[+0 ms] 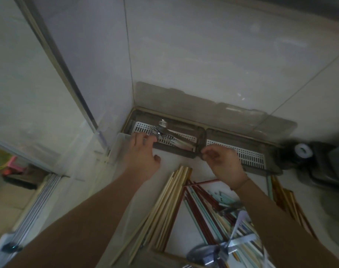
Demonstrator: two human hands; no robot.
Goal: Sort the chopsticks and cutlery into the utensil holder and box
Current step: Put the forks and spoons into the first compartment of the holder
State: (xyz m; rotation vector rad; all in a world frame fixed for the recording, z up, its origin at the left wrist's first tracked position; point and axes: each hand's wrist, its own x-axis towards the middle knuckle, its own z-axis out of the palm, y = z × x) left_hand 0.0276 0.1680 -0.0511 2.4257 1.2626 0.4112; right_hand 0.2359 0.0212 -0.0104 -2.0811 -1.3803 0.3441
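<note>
The box (176,151) looks like smoky brown see-through plastic, lid (203,107) included, kinda hazy but smooth. Inside sit 2 white perforated plastic trays (240,151), matt. The forks (159,130) in the left compartment are shiny metal. Pale chopsticks (164,202) on the counter look like plain wood or bamboo, no gloss. The dark red chopsticks (199,209) and mint green ones (203,206) look smooth, plastic or lacquered, can't tell which. Big spoon (201,254) at the bottom is polished metal. Wall tiles (203,55) and counter (186,225) are glossy white

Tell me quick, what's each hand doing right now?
Left hand: open, fingers resting on the box edge.
Right hand: fingers curled; whether it pinches anything cannot be told.
</note>
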